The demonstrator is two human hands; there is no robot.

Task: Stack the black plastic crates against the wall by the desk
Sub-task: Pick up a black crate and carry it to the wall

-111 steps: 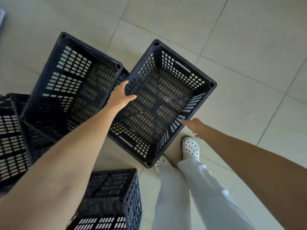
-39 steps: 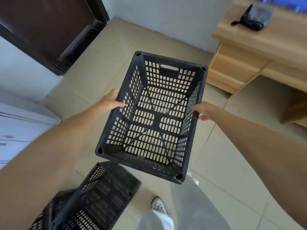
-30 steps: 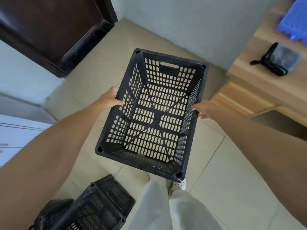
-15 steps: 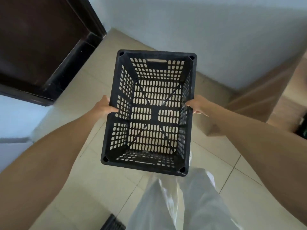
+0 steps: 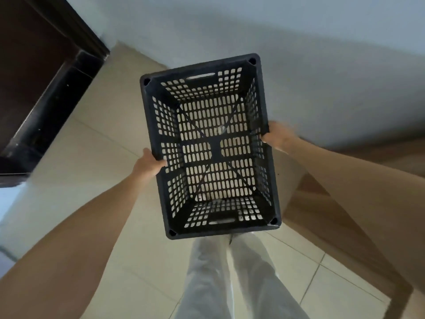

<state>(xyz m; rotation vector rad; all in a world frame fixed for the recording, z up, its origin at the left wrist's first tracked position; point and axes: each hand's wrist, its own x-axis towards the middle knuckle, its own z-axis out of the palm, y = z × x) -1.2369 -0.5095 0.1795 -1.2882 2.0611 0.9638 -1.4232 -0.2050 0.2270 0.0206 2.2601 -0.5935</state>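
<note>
Now that the pile is left behind, the crate point(image 5: 213, 146) hangs above the floor point(image 5: 92, 162) close to the wall point(image 5: 310, 65) beside the bench point(image 5: 322, 217), left hand point(image 5: 147, 164) and right hand point(image 5: 277, 137) gripping its side rims, nearly placed.

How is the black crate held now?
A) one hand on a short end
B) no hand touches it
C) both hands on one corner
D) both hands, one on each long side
D: the left hand grips one long side of the black crate and the right hand grips the opposite long side.
</note>
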